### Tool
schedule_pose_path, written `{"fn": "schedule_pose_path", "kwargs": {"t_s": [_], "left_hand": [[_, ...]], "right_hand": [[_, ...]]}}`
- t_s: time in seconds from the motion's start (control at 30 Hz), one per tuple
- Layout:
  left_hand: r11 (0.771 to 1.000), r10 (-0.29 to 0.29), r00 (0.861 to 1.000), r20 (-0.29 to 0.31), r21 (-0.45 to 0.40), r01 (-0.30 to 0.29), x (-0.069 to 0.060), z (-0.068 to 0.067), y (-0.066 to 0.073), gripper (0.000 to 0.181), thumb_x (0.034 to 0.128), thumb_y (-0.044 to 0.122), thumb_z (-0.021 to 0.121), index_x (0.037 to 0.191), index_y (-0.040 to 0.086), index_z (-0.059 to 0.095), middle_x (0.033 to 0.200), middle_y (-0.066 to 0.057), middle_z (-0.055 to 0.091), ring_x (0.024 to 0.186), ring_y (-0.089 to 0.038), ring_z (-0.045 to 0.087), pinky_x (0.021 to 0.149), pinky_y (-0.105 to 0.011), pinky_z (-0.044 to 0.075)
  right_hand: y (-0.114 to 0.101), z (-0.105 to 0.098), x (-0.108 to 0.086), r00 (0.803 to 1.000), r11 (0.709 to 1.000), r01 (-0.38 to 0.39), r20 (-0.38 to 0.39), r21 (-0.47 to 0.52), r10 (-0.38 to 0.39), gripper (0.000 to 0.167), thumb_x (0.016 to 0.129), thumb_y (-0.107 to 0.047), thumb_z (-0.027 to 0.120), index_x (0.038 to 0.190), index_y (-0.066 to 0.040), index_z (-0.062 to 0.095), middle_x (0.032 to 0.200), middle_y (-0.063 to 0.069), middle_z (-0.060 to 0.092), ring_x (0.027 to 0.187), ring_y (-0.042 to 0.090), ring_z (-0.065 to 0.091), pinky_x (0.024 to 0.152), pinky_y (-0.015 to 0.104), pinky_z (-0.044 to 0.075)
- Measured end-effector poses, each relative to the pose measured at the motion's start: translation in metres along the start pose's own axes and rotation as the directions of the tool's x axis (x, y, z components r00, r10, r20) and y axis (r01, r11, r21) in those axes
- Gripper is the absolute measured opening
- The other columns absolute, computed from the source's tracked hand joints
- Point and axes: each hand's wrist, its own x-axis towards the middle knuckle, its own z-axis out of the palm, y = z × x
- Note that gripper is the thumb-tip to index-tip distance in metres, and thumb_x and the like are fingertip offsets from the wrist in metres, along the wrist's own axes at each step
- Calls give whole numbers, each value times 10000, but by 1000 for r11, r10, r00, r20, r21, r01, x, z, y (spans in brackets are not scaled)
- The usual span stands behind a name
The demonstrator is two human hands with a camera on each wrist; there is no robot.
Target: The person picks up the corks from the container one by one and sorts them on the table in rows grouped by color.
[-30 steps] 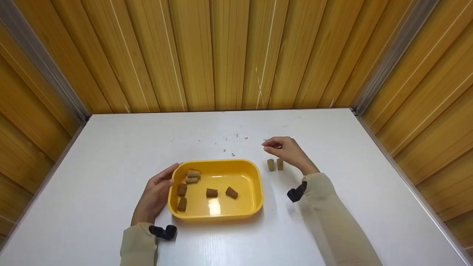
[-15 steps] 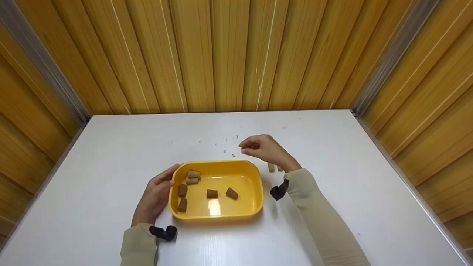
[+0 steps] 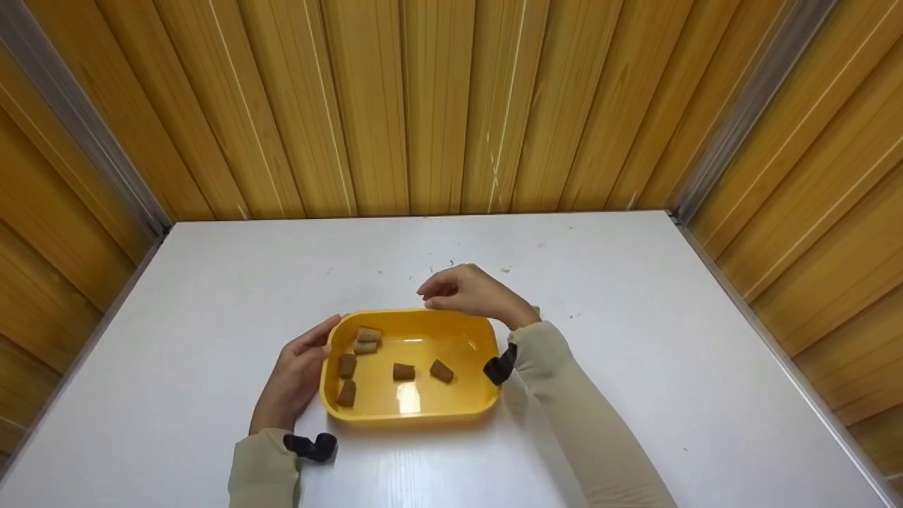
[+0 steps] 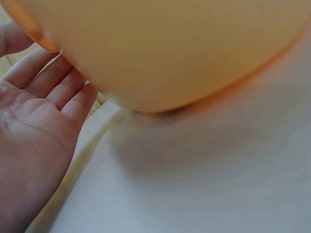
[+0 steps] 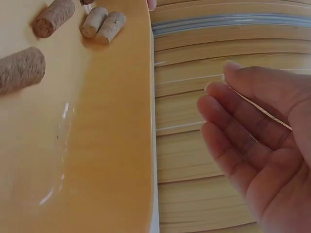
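Observation:
My left hand [image 3: 293, 374] holds the left side of a yellow plastic tray [image 3: 409, 419]; in the left wrist view its thumb [image 4: 14, 39] is at the rim with the other fingers against the outer wall. Inside the tray, two tan corks [image 3: 367, 341] lie side by side at the far left. Brown tapered corks [image 3: 403, 372] lie along the left wall and in the middle. Over the tray's far edge, right of centre, hovers my right hand [image 3: 469, 291]. Its fingers [image 5: 228, 145] are loosely bent, with nothing visible between them.
Right of the tray, a sliver of a tan cork [image 3: 537, 309] shows behind my right wrist. Small dark crumbs [image 3: 451, 263] dot the white table [image 3: 247, 275] beyond the tray. Wood-look panels [image 3: 437, 106] close off the back and sides.
My right hand has moved left, from above the two tan corks on the table to the tray's far edge. The left hand, the tray and its corks stay put.

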Motion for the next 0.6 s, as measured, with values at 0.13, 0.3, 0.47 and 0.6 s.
{"fn": "schedule_pose_path", "kwargs": {"t_s": [0.13, 0.3, 0.47, 0.6], "left_hand": [[1000, -1, 1000, -7, 2, 1, -1, 0, 0, 538, 901, -54, 498, 1426, -55, 385, 1356, 24, 580, 1257, -42, 525, 1042, -204, 434], [1000, -10, 1000, -7, 11, 10, -1, 0, 0, 542, 905, -50, 497, 1434, -44, 381, 1378, 7, 561, 1265, -45, 518, 1042, -206, 436], [1000, -8, 1000, -5, 10, 8, -2, 0, 0, 545, 902, -63, 481, 1437, -37, 383, 1360, 19, 571, 1277, -68, 516, 1047, -217, 435], [1000, -11, 1000, -9, 7, 11, -2, 1, 0, 540, 902, -61, 481, 1434, -30, 394, 1351, 34, 580, 1283, -69, 510, 1054, -214, 426]], "right_hand": [[-2, 8, 7, 999, 1000, 10, 39, 5, -10, 250, 921, -183, 630, 1145, -93, 697, 1124, 99, 704, 1004, 196, 678, 886, 294, 559], [-3, 18, 14, 997, 1000, 5, 71, 27, -7, 277, 922, -199, 631, 1161, -74, 692, 1124, 87, 707, 984, 156, 674, 877, 277, 555], [-5, 27, 20, 995, 999, 20, 97, 27, -22, 307, 924, -189, 628, 1185, -34, 674, 1140, 114, 703, 1032, 177, 671, 900, 278, 550], [-6, 34, 25, 994, 1000, 5, 106, 11, -7, 308, 921, -186, 632, 1194, -48, 674, 1147, 93, 704, 1043, 169, 668, 905, 261, 545]]}}
